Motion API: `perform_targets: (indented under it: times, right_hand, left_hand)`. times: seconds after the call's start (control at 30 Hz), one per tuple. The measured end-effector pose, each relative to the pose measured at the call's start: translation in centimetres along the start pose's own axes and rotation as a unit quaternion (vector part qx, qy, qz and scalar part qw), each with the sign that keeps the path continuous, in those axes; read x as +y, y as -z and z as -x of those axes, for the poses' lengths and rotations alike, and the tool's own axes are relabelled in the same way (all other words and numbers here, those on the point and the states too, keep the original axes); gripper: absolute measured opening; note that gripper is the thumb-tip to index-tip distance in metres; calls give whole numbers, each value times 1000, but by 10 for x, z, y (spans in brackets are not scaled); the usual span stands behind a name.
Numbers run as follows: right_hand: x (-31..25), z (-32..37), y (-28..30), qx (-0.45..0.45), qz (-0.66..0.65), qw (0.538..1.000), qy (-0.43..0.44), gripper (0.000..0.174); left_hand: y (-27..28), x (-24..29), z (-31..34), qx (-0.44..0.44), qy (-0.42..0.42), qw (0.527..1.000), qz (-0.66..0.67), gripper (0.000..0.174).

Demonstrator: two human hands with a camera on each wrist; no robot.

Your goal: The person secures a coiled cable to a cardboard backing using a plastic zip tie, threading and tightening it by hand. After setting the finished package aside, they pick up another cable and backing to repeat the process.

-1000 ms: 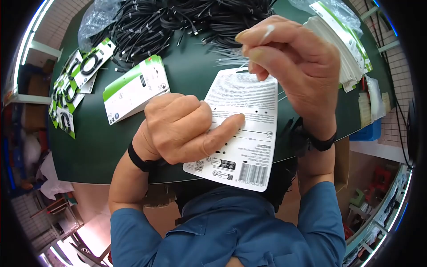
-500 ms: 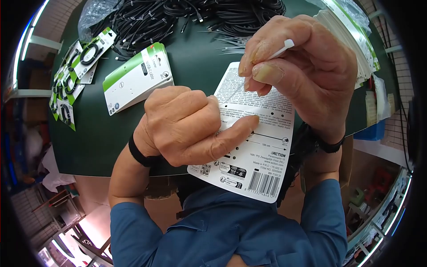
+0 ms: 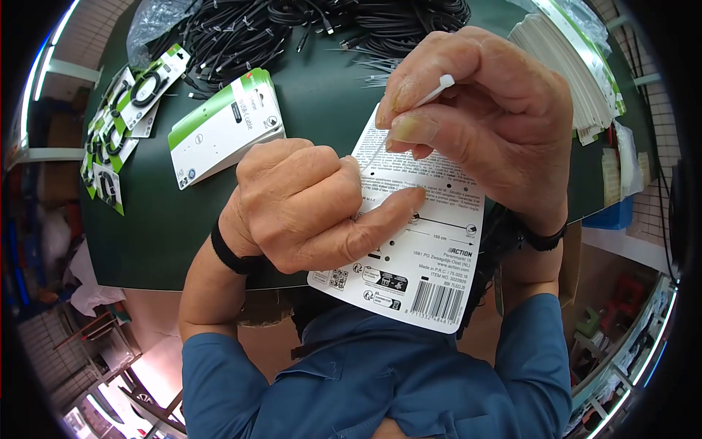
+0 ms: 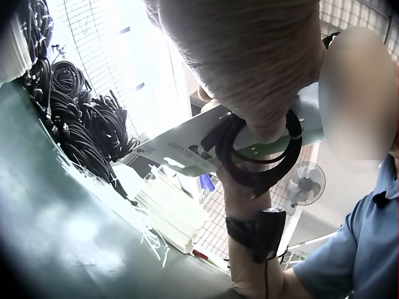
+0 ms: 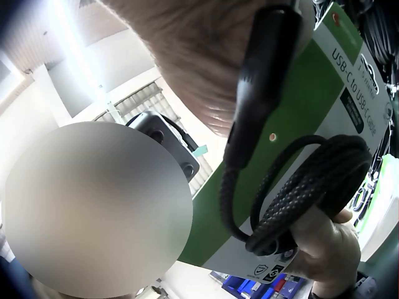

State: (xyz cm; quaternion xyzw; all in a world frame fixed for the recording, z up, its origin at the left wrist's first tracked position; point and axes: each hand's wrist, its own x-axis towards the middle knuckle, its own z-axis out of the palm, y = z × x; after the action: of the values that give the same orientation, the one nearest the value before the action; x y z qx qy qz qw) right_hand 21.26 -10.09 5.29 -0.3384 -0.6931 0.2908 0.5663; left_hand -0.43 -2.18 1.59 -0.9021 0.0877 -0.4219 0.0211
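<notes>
My left hand (image 3: 307,205) grips a white printed packaging card (image 3: 428,263) held above the table's near edge, its thumb pressed on the card's back. My right hand (image 3: 475,110) pinches a thin white cable tie (image 3: 428,94) just above the card's top part, the tie's tail running down to the card. The wrist views show the card's green and white front (image 5: 312,118) with a coiled black USB cable (image 5: 305,187) against it. My left fingers (image 5: 324,243) hold that coil and card from beneath. The cable coil (image 4: 262,168) hangs under the card (image 4: 181,146).
A dark green table (image 3: 161,219) carries a heap of black cables (image 3: 292,29) at the back and loose white ties (image 3: 373,69). A stack of cards (image 3: 219,128) and finished packs (image 3: 124,110) lie at left. Blank cards (image 3: 570,66) are stacked at right.
The card has come up closer and slightly right. My right hand, still pinching the tie, has shifted down and left toward the card's top.
</notes>
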Motion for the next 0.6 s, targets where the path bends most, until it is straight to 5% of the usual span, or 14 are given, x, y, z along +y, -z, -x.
perform_targets:
  times: [0.27, 0.37, 0.6]
  right_hand:
    - [-3, -2, 5, -88, 97, 990, -51, 13]
    - [-10, -2, 1, 7, -65, 987, -150, 12]
    - [-10, -2, 3, -50, 50, 988, -134, 13]
  left_hand:
    - [-2, 0, -1, 8, 17, 1000, 15, 55]
    - [-2, -2, -2, 15, 20, 1000, 14, 54]
    - [-3, -2, -1, 22, 18, 1000, 10, 52]
